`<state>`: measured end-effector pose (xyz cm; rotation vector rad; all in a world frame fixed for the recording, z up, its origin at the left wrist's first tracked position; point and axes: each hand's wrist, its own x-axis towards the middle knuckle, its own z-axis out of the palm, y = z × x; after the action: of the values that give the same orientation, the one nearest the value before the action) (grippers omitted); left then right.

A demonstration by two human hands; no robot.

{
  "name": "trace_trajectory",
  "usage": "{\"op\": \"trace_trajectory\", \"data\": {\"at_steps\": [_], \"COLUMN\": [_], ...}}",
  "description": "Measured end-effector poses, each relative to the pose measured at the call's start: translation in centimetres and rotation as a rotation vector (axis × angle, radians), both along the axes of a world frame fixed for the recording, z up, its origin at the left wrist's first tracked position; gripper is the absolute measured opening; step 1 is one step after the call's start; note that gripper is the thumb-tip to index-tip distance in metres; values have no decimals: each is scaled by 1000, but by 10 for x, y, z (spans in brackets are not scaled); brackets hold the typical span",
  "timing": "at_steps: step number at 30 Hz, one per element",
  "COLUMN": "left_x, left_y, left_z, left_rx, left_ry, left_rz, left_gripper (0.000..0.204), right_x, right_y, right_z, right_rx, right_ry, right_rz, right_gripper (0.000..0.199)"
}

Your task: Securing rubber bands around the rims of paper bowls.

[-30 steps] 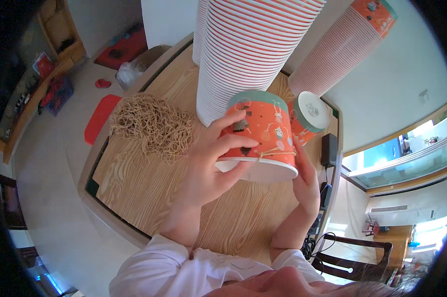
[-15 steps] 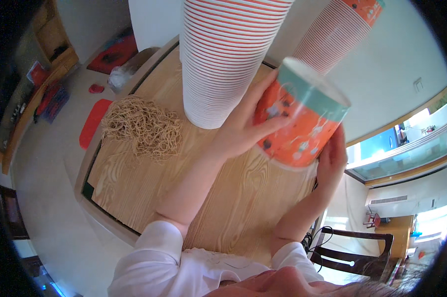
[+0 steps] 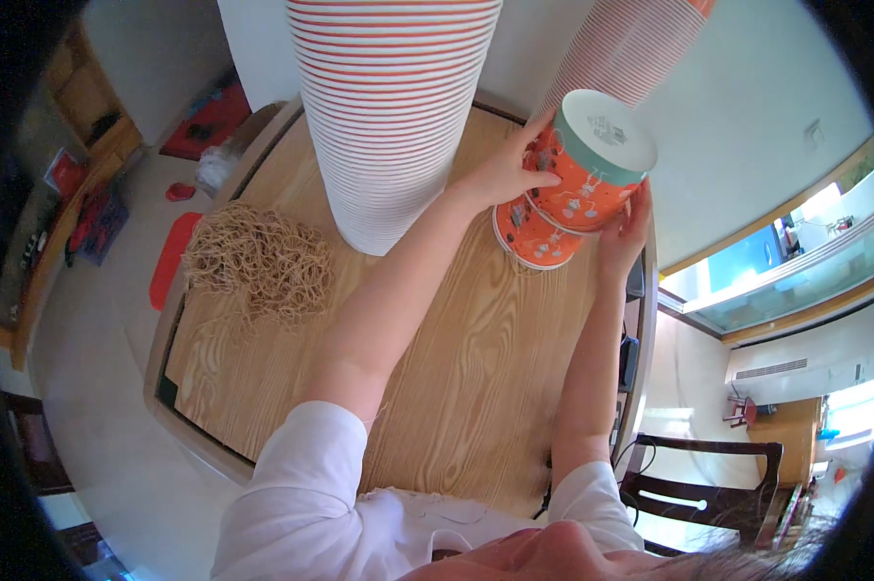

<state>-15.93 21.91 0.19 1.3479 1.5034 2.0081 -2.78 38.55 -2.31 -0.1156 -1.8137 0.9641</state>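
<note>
My left hand (image 3: pixel 509 174) grips the left side of an orange paper bucket (image 3: pixel 577 194), thumb across its printed wall. From the right, my right hand (image 3: pixel 627 232) closes on the same bucket. It is upside down and slightly tilted, with a green band and white base uppermost. Below it, partly hidden, shows a second orange bucket (image 3: pixel 545 247), its white rim down by the table. The upper bucket seems to sit over the lower one. A tall stack of nested buckets (image 3: pixel 388 116) with white and orange rims stands left of my hands; another bucket stack (image 3: pixel 630 48) rises behind them.
A tangled heap of tan rubber bands (image 3: pixel 258 261) lies on the left of the wood-grain table (image 3: pixel 437 378). A red stool (image 3: pixel 172 257) stands beyond the table's left edge. A dark wooden chair (image 3: pixel 698 474) is at the lower right.
Both hands have carried the orange bucket away from me and lowered it over another bucket. Its white base now faces up toward me. The view has shifted a little.
</note>
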Motion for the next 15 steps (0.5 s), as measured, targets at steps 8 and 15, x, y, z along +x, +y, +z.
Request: {"op": "trace_trajectory", "data": {"at_steps": [8, 15], "left_x": [-2, 10], "left_y": [2, -7], "left_z": [-54, -72], "left_rx": [-122, -211], "left_ry": [25, 1], "left_rz": [58, 95], "left_gripper": [93, 89], "right_x": [4, 11], "right_y": [-5, -14], "right_z": [-54, -88], "right_rx": [-111, -173], "right_ry": [-79, -135], "right_rz": [47, -37], "right_gripper": [67, 67]}}
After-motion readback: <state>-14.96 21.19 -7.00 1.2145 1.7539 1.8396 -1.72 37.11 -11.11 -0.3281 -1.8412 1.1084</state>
